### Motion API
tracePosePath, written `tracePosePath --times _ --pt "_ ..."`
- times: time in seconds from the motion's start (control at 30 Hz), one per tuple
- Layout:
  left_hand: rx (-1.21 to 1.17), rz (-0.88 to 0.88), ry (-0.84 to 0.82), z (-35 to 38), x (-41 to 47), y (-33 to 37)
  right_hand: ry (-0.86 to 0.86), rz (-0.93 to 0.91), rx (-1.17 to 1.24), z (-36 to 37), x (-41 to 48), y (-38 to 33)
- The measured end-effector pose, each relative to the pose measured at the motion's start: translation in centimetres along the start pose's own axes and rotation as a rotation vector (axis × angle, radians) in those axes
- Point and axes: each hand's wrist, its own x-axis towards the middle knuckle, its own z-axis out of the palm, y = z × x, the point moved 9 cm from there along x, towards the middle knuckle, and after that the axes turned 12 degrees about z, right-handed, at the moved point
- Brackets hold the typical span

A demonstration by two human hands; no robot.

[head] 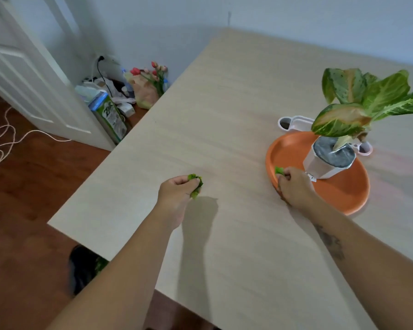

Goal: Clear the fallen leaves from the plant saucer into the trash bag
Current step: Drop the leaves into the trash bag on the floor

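An orange plant saucer point(343, 186) lies on the right side of the light wooden table point(224, 115), with a white pot point(324, 163) and its leafy green plant point(367, 98) standing in it. My right hand point(293, 184) rests on the saucer's left rim, shut on a small green leaf point(279, 171). My left hand point(179, 189) hovers over the table's middle, shut on a bunch of green leaves point(196, 184). A black trash bag point(81, 267) with some green inside sits on the floor by the table's near left edge, partly hidden by my left forearm.
A white and pink object point(293, 122) lies behind the saucer. On the floor in the corner are boxes, bags and artificial flowers point(150, 79). A white door point(34, 79) stands at the left, with a cord point(5, 139) on the brown floor.
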Motion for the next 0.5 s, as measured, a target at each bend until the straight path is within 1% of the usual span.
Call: tracePosePath --times 0.13,0.23,0.33,0.5 --pt "-0.151 -0.017 0.040 -6.4 -0.4 0.7 -0.056 -0.013 0.166 4.9 -5.4 -5.4" --pt "-0.240 -0.019 0.072 -12.4 -0.6 1.1 -0.195 -0.064 0.266 11.0 -10.2 -10.1" --pt "-0.284 -0.029 0.122 -18.1 -1.1 1.2 -0.340 -0.076 0.367 17.0 -14.9 -14.0" --pt "-0.314 -0.036 0.251 -31.2 -2.3 0.8 -0.560 -0.081 0.399 29.1 -24.1 -20.6"
